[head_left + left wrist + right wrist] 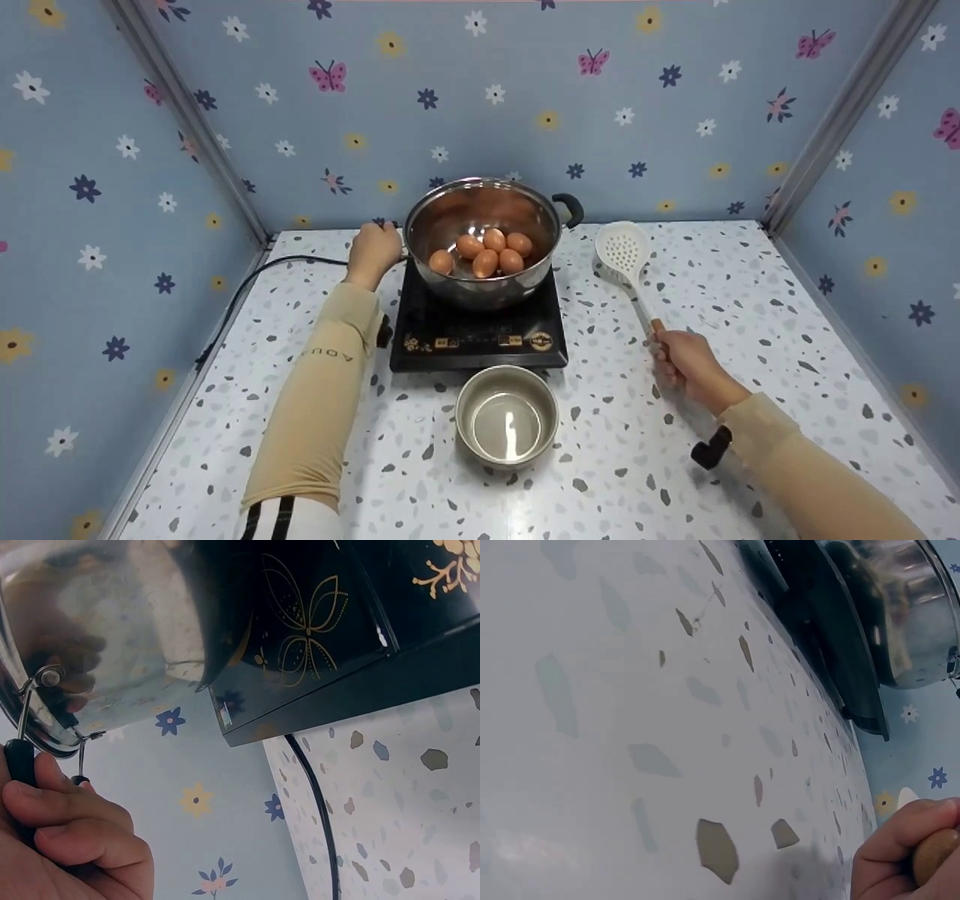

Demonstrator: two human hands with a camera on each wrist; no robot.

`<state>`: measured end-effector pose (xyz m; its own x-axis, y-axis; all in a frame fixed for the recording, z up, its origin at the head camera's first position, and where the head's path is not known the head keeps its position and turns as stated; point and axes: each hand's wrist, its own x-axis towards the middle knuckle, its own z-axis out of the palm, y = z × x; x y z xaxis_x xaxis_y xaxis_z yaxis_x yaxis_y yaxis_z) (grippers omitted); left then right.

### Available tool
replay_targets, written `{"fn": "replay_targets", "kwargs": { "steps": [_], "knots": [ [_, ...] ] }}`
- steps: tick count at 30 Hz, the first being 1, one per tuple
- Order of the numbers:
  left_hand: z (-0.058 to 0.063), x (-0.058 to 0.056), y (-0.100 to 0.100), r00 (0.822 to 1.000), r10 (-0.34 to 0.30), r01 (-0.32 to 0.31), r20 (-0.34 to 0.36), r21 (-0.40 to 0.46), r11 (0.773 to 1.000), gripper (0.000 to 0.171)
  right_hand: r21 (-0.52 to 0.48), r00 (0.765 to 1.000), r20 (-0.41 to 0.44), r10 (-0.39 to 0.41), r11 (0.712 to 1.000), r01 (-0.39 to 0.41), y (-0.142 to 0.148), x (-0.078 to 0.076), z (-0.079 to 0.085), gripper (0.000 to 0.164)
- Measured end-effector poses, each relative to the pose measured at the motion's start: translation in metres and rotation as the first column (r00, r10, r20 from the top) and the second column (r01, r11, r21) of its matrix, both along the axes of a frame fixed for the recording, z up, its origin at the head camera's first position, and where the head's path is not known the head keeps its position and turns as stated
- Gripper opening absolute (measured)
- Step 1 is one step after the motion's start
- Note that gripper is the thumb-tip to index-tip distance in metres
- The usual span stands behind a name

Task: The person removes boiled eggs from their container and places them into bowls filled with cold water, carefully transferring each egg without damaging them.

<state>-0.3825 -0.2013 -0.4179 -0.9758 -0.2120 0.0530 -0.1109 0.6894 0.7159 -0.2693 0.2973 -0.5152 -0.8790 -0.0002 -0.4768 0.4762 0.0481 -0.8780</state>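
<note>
My left hand [375, 251] grips the black side handle [22, 763] of a steel pot [487, 294], its fingers curled round it in the left wrist view. Several brown eggs [485, 262] lie inside the pot, which sits over a black induction cooker [480, 330]. At the right, my right hand [694, 366] holds the wooden handle [934, 855] of a white skimmer [624, 247]. The skimmer's perforated head points away toward the back wall, close over the tabletop; whether it touches is unclear.
A round metal bowl [474, 416] stands in front of the cooker. From the cooker a black cable [292, 259] runs left across the speckled tabletop [720, 289]. Flower-patterned panels [510, 67] enclose the back and both sides. The pot's other black handle [574, 210] sticks out right.
</note>
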Motion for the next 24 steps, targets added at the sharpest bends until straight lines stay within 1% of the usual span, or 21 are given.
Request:
{"fn": "replay_targets", "kwargs": {
  "steps": [1,5,14,18,24],
  "knots": [
    [0.002,0.002,0.002,1.000,0.003,-0.003,0.003,-0.005,1.000,0.046,0.016,1.000,-0.008,0.009,1.000,-0.009,0.001,-0.001,0.002,0.026],
    [0.002,0.002,0.002,1.000,0.000,0.000,0.015,-0.011,1.000,0.045,0.082,0.998,-0.037,0.048,0.996,-0.045,0.004,-0.002,0.013,0.030],
    [0.003,0.004,0.003,0.999,0.014,-0.013,0.040,-0.037,0.999,0.055,0.158,0.993,-0.066,0.101,0.983,-0.090,0.009,-0.007,0.037,0.033],
    [0.003,0.004,0.003,0.999,0.011,-0.010,0.041,-0.037,0.999,0.054,0.176,0.991,-0.076,0.112,0.980,-0.097,0.010,-0.009,0.047,0.032],
    [0.002,0.003,0.002,1.000,0.005,-0.003,0.024,-0.051,0.999,0.050,0.186,0.987,-0.103,0.125,0.977,-0.104,0.010,-0.012,0.060,0.033]
  ]
}}
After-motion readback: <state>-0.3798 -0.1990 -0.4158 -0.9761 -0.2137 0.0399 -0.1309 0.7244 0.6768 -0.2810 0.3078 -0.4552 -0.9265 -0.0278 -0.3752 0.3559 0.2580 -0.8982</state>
